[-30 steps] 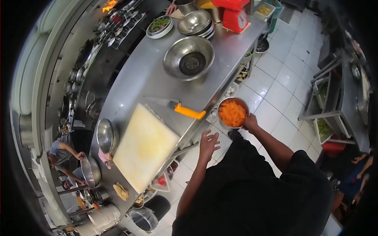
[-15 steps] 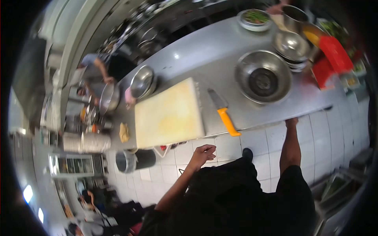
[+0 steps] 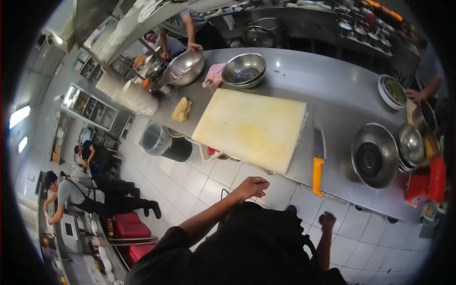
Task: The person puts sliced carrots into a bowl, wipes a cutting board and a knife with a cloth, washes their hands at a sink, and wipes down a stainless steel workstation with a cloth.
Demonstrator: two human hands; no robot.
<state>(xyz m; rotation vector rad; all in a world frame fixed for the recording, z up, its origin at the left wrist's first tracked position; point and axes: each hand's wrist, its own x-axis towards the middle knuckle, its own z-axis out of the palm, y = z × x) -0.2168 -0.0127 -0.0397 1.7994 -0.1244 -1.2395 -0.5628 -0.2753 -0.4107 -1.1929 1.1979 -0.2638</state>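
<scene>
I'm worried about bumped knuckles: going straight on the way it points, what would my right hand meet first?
Your right hand would probably meet the metal counter at its near edge, beside the orange-handled knife; depth is unclear, so it might pass underneath.

Passable straight over the cutting board [image 3: 251, 127]; blocked right of it by a knife [image 3: 318, 173], behind it by a metal bowl [image 3: 243, 70].
</scene>
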